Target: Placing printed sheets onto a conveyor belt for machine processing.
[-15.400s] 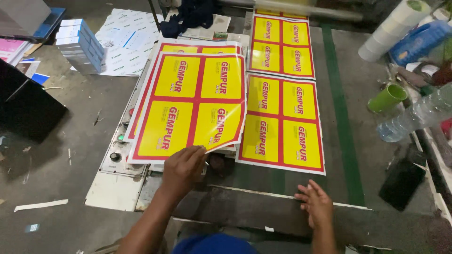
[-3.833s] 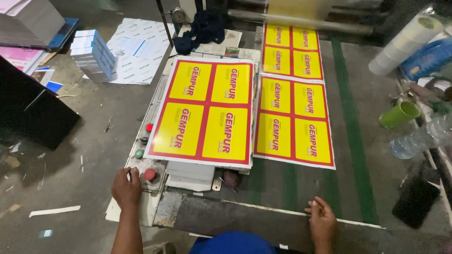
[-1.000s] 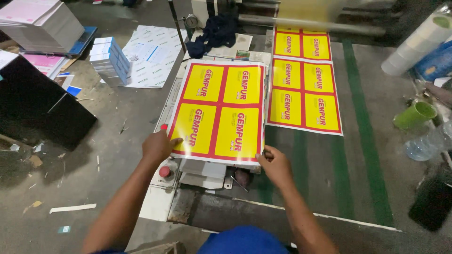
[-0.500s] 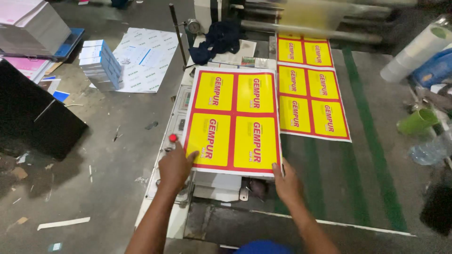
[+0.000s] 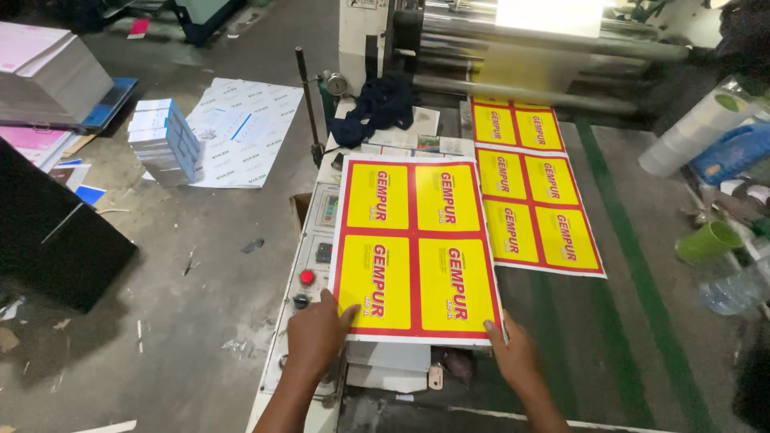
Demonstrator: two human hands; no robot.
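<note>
— While both hands press the stack (image 5: 415, 252), what surrounds it?
— Left hand (image 5: 317, 337) and right hand (image 5: 513, 357), fingers flat on its near corners; sheet (image 5: 537, 210) right, cloth (image 5: 383, 104) behind, red button (image 5: 306, 277) left.

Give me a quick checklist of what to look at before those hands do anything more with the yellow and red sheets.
1. Left hand on the stack of printed sheets, at its near left corner: ok.
2. Right hand on the near right corner: ok.
3. Stack edges squared up: cannot tell; the near edge looks even, the far edge is too distant.
4. Red button on the control panel free of the left hand: ok, apart.
5. Printed strip on the belt apart from the stack: ok, a narrow gap shows.
6. Dark cloth off the stack: ok, it lies beyond the far edge.
</note>
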